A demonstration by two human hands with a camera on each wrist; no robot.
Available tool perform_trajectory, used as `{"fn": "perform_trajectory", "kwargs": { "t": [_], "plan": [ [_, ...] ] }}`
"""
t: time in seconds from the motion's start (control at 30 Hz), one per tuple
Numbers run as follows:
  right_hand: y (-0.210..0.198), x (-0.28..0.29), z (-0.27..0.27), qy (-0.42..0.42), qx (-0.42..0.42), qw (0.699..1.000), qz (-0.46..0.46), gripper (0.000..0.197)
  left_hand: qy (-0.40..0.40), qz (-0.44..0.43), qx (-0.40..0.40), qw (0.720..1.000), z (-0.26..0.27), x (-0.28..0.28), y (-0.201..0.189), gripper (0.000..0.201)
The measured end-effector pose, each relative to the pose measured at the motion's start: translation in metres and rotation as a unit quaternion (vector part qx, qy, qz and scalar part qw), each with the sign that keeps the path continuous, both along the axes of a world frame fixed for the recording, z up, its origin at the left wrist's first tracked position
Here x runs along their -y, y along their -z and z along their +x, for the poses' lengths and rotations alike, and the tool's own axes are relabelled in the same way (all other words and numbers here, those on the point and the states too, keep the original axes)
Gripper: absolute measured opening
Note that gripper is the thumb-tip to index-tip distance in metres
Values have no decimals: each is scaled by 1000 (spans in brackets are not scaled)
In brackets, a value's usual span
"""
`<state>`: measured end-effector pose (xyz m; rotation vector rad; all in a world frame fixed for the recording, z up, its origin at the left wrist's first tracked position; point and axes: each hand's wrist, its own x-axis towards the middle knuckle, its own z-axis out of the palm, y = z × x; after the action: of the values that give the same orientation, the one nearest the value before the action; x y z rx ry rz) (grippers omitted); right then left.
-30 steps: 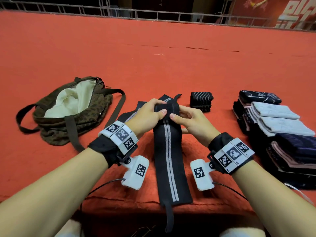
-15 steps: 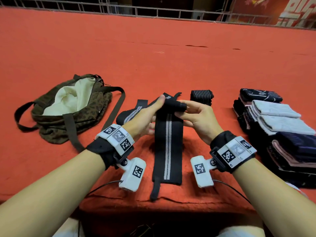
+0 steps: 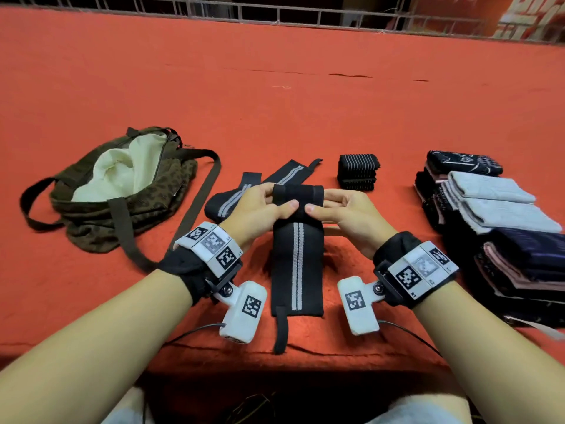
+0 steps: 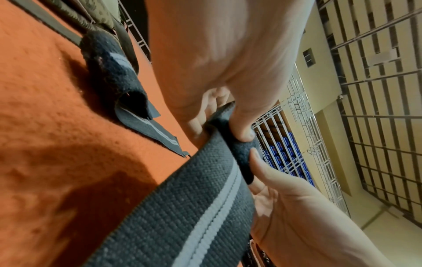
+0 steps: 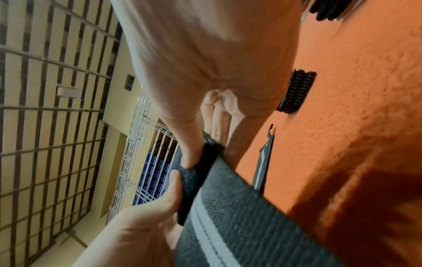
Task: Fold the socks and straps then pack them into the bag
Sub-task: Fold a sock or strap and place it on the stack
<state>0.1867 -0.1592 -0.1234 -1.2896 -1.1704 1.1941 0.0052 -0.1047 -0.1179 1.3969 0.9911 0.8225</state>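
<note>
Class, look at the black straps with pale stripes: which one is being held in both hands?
The centre strap: the left hand and right hand pinch its rolled far end. The other straps lie untouched on the cloth, left of it.

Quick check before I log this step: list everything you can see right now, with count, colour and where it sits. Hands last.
Strap being rolled: one, black with grey stripes, centre front, far end rolled up, rest flat on the carpet.
Loose straps: two, black with grey stripes, between the bag and the rolled strap, overlapping.
Rolled strap bundle: one stack, black with thin pale lines, beyond the right hand.
Folded socks: one pile, count unclear, black, white, navy and pink, far right.
Bag: one, olive patterned, pale lining, open, far left.
Carpet: red-orange, under everything.
Railing: metal, along the far edge.
Left hand: grips the roll's left end.
Right hand: grips its right end.
</note>
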Motion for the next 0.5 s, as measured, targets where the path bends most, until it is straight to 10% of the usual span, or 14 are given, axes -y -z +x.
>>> {"fn": "perform_trajectory", "kwargs": {
  "t": [0.2,0.5],
  "plan": [
    [1,-1,-5,20,-1,1000,15,30,-29,57,11,998,-5,2,5,18],
    [6,-5,-6,67,-1,992,104,35,76,-140,32,987,-10,2,-4,70]
  ]
}}
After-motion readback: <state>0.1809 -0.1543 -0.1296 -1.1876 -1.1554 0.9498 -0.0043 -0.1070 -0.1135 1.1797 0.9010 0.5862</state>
